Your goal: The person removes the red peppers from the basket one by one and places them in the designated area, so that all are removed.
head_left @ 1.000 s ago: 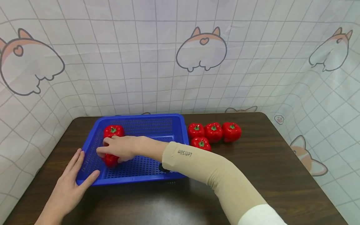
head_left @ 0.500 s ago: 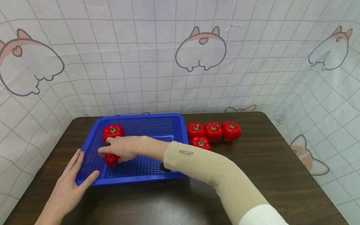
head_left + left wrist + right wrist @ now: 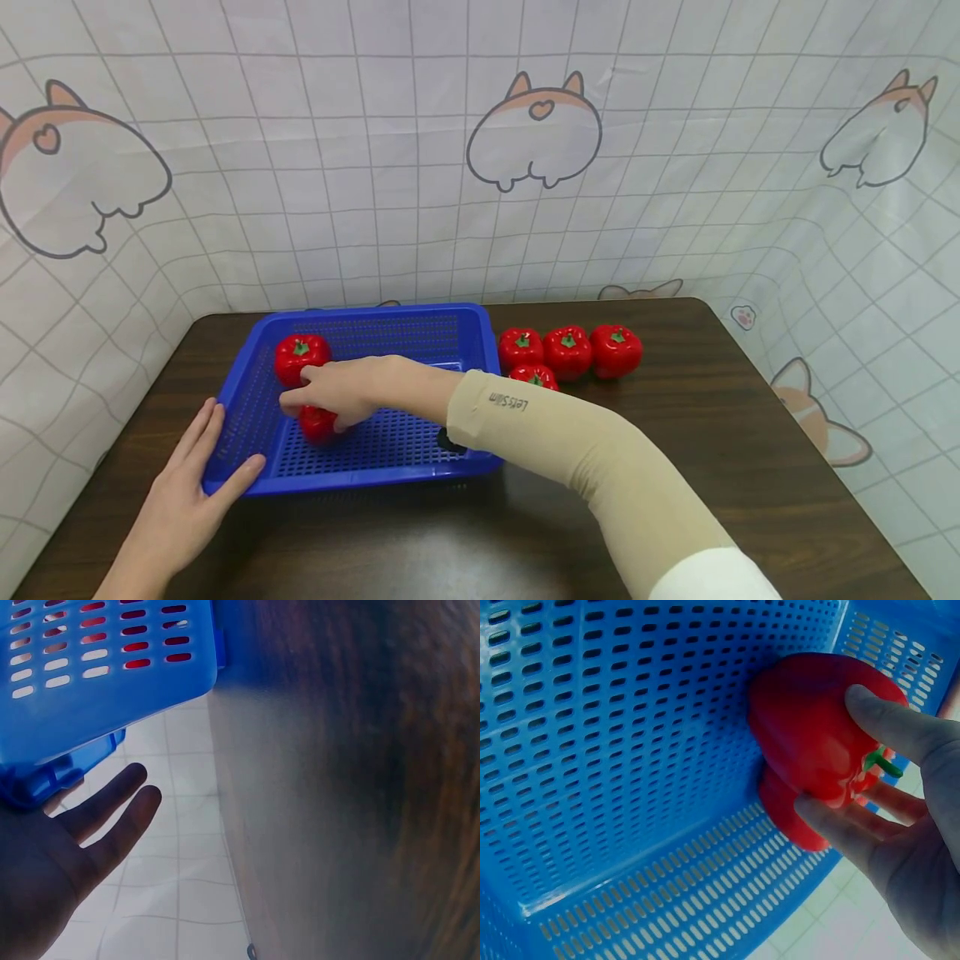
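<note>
Inside the blue perforated plastic basket [image 3: 375, 477], my right hand [image 3: 341, 393] grips a red bell pepper [image 3: 317, 425] low in the left part. The right wrist view shows thumb and fingers on either side of this bell pepper [image 3: 817, 727], near its green stem. Another red bell pepper [image 3: 302, 358] sits behind it by the basket's back left; the right wrist view shows it partly hidden. My left hand [image 3: 176, 508] rests at the basket's left front corner, its fingers straight along the outside and the thumb by the front rim.
Several more red bell peppers [image 3: 567, 352] stand on the dark wooden table [image 3: 675, 450] just right of the basket; my right forearm partly covers the nearest one. A tiled-pattern cloth [image 3: 420, 208] with cartoon corgis hangs behind and around the table.
My right hand and the bell pepper it grips have shifted a little to the right inside the basket, away from its left wall. The left hand has stayed put.
</note>
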The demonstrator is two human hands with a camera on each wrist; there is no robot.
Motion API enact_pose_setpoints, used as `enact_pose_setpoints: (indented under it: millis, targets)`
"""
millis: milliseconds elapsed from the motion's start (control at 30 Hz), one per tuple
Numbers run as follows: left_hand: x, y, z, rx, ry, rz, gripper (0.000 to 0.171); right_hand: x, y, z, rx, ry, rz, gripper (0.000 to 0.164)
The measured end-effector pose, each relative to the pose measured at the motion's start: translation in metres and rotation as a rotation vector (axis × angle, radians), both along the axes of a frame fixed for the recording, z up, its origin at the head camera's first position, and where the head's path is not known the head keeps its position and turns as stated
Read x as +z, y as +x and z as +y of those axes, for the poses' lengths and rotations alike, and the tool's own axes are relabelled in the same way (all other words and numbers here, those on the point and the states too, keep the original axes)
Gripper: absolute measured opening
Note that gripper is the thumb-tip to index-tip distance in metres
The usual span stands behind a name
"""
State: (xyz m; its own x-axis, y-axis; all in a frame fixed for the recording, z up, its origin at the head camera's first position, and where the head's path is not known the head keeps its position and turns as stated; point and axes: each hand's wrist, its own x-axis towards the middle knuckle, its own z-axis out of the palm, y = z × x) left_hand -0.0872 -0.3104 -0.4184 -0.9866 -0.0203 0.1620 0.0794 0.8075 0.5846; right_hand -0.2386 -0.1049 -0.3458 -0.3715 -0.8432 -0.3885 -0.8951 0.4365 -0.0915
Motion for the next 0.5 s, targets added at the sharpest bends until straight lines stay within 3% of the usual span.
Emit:
enact_pose_setpoints:
  millis: [500]
  targets:
    - [-0.003,-0.001,-0.001,-0.019,0.038,0.046,0.085,0.008,-0.006,0.034,0.009,0.001,-0.049,0.053]
